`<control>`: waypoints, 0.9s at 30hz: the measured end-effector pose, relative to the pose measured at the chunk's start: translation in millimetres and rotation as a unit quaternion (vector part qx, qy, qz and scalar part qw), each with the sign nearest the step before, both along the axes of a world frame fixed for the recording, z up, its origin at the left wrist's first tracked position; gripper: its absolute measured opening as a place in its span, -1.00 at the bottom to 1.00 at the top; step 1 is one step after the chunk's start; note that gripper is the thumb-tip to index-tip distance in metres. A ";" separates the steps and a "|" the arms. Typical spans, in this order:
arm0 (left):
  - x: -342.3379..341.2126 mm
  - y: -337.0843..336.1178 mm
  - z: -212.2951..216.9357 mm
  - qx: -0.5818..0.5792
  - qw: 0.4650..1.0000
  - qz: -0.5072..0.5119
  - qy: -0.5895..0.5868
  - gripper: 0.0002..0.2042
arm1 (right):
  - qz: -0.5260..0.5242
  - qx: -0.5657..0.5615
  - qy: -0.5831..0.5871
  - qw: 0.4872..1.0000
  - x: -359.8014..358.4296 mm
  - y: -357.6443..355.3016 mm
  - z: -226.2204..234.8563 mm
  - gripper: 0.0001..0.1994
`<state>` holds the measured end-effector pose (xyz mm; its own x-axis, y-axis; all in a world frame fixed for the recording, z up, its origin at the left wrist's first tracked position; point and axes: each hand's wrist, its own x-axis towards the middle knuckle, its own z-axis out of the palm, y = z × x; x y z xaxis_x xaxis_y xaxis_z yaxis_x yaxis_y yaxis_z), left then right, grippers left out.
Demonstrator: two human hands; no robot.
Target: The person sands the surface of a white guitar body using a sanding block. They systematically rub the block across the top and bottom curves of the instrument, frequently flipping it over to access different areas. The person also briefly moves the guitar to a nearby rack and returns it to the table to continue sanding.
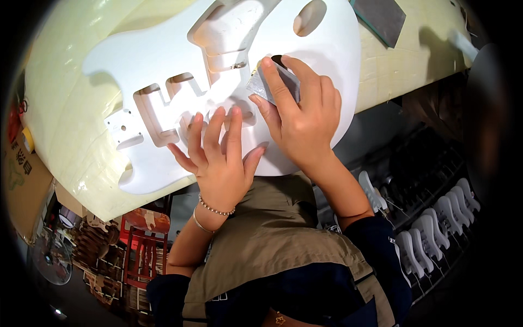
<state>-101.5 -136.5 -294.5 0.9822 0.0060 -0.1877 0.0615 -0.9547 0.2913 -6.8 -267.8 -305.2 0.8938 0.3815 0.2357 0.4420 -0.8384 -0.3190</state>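
A white unfinished guitar body (pixel 163 60) with several routed cavities lies flat on a pale yellow workbench (pixel 65 109). My left hand (pixel 218 155) rests flat on the body's near edge, fingers spread, beside a cavity. My right hand (pixel 299 117) pinches a small grey sanding block (pixel 261 82) and presses it against the body's surface next to a cavity. Two bracelets circle my left wrist.
A grey sheet of sandpaper (pixel 381 16) lies on the bench at the far right. Several white guitar bodies (pixel 430 229) stand in a rack on the right, below the bench. A red stool (pixel 144 245) and a fan (pixel 52 256) stand at the lower left.
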 end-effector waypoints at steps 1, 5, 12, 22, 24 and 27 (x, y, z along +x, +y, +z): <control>-2.9 2.0 -2.6 0.011 1.000 -0.006 -0.008 -0.36 | -0.007 -0.025 0.005 1.000 -1.1 0.5 3.5 -0.51; -6.4 1.4 -8.3 0.006 0.999 0.003 -0.038 -0.39 | -0.026 -0.058 0.028 0.998 -7.1 4.2 5.1 -0.50; -7.1 2.7 -19.7 0.023 0.995 -0.012 -0.096 -0.43 | -0.052 -0.047 -0.008 0.997 -1.8 14.1 -4.3 -0.44; -6.4 3.8 -20.7 0.015 0.994 -0.015 -0.103 -0.44 | -0.081 -0.034 0.039 0.995 -13.2 19.0 0.5 -0.42; -6.7 3.7 -21.1 0.015 0.994 -0.014 -0.108 -0.44 | -0.076 -0.038 0.013 0.996 -18.0 18.2 -3.8 -0.41; -6.0 3.6 -22.0 0.019 0.993 -0.014 -0.113 -0.44 | -0.061 -0.035 -0.019 0.997 3.6 16.7 -7.5 -0.43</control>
